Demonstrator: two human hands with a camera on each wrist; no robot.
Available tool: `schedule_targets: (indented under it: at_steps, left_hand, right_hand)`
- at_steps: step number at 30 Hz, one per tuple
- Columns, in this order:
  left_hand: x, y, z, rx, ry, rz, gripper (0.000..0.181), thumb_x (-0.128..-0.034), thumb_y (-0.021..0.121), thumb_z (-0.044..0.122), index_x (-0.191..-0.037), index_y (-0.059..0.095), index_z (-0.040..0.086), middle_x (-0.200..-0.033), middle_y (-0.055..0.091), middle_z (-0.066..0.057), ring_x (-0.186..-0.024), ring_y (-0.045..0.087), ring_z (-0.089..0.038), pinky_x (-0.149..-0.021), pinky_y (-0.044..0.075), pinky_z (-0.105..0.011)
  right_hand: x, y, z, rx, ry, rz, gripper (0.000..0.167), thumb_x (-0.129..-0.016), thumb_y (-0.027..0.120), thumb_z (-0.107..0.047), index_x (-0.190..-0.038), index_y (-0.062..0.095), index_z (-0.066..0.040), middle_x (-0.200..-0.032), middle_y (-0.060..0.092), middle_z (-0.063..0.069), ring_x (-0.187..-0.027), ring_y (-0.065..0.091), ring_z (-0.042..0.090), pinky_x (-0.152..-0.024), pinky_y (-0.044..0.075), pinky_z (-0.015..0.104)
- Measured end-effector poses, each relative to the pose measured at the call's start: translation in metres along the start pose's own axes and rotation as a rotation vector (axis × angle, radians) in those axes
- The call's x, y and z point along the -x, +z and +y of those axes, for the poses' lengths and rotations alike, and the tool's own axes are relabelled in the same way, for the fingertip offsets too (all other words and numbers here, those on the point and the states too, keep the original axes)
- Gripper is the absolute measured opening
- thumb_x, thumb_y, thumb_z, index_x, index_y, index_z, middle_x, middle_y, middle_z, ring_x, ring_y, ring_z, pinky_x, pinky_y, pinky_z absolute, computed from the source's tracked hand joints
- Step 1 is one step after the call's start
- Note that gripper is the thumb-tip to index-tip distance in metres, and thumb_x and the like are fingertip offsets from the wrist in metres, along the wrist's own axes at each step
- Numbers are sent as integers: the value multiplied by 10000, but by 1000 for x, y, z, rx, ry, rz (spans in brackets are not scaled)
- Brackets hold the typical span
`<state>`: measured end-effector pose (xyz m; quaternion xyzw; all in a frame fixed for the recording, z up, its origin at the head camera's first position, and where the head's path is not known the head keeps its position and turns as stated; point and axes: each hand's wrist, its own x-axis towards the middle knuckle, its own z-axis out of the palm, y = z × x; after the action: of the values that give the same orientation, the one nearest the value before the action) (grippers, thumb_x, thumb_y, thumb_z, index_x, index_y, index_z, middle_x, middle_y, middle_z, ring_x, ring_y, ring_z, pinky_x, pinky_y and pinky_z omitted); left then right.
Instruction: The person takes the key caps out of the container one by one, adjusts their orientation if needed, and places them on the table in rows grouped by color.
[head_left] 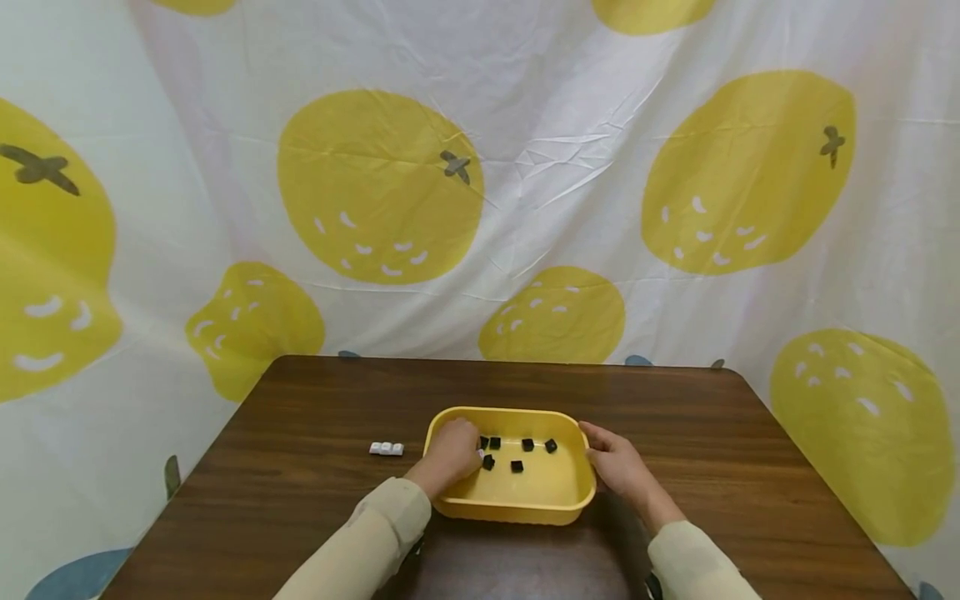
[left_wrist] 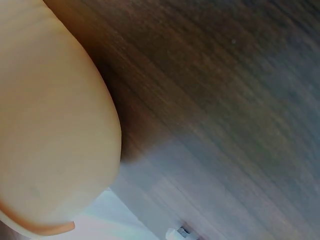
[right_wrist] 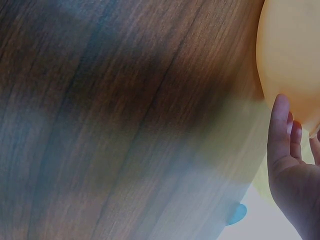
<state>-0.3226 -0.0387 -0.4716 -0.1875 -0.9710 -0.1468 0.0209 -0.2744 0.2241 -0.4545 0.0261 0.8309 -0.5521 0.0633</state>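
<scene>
A yellow plastic tray [head_left: 517,510] stands on the table with several black keycaps [head_left: 517,467] lying loose inside. My left hand [head_left: 450,454] reaches over its left wall, fingers curled and pointing down into it. At those fingertips a small white keycap [head_left: 481,454] shows, mostly hidden by the hand. On the right side my right hand [head_left: 621,462] holds the tray's rim, thumb at the edge and fingers along the outer wall. The right wrist view shows fingers [right_wrist: 280,127] against that wall. Left of the tray, several white keycaps [head_left: 386,448] sit together in a row.
Underneath is a dark wooden table [head_left: 322,508], its far edge close to a hanging curtain [head_left: 540,192] printed with yellow fruit. The left wrist view mostly shows the tray's outer wall [left_wrist: 55,115] and wood grain, with a white keycap [left_wrist: 174,234] at the bottom.
</scene>
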Motion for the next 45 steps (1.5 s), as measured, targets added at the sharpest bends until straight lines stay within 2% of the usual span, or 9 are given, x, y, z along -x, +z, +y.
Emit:
schedule_targets:
  at_steps: [5, 8, 11, 15, 24, 30, 33, 38, 45]
  left_hand:
    - [-1, -1, -1, 105, 5, 27, 398, -807, 675, 47, -528, 408, 145, -551, 286, 40, -517, 289, -124, -522, 262, -258]
    - [-1, -4, -1, 189, -2, 38, 253, -787, 700, 53, -607, 532, 114, -568, 400, 47, -514, 365, -111, -510, 324, -248]
    - [-1, -6, -2, 255, -3, 46, 94, -778, 726, 59, -768, 633, 68, -664, 544, 17, -569, 468, -124, -535, 407, -265]
    - [0, -9, -3, 317, 27, 53, 138, -786, 742, 48, -862, 629, 70, -723, 567, -4, -612, 496, -141, -555, 432, -288]
    - [5, -15, -3, 444, 84, 47, 106, -818, 766, 68, -892, 691, 78, -751, 604, 22, -667, 529, -100, -613, 465, -268]
    - [5, -18, -5, 484, 123, 55, 73, -859, 746, 71, -929, 728, 79, -784, 636, 19, -698, 547, -96, -633, 473, -272]
    - [6, -21, -6, 497, 104, 53, 71, -896, 729, 147, -955, 732, 108, -804, 646, 20, -700, 556, -98, -627, 475, -278]
    - [9, -27, -6, 551, 56, 50, 109, -959, 669, 215, -979, 731, 128, -822, 678, -56, -644, 563, -120, -573, 475, -297]
    - [12, -31, -12, 556, 46, 47, 84, -945, 689, 203, -960, 735, 134, -829, 669, 9, -657, 596, -142, -568, 488, -285]
  right_hand:
    - [0, 0, 0, 8, 6, 2, 504, -998, 445, 2, -1500, 399, -15, -1078, 537, 216, -703, 578, 242, -579, 533, 343]
    - [0, 0, 0, 12, 9, 3, 506, -1000, 443, -2, -1503, 397, -23, -1067, 533, 209, -701, 569, 240, -582, 528, 340]
    - [0, 0, 0, 15, 7, -2, 504, -1005, 437, -5, -1506, 390, -22, -1059, 523, 209, -716, 569, 244, -588, 529, 341]
    - [1, 0, 0, 10, 6, -3, 503, -1005, 438, -4, -1505, 391, -19, -1072, 527, 212, -730, 578, 251, -590, 534, 345]
    - [3, 0, -1, -16, 1, 0, 497, -1001, 436, 16, -1496, 393, 3, -1072, 532, 226, -733, 596, 250, -599, 548, 368]
    - [3, 0, -2, -12, -8, 0, 494, -1002, 440, 13, -1494, 393, 9, -1091, 539, 235, -767, 609, 245, -614, 557, 379]
    - [2, 0, -2, -16, -12, 0, 494, -1000, 440, 15, -1492, 394, 13, -1092, 538, 236, -770, 612, 243, -616, 559, 380]
    - [3, 1, -2, -22, -17, 5, 497, -988, 443, 27, -1483, 401, 25, -1082, 542, 237, -772, 618, 249, -618, 564, 384]
    - [4, 1, -3, -15, -15, 4, 495, -993, 441, 22, -1486, 398, 22, -1117, 541, 249, -775, 620, 251, -631, 566, 393]
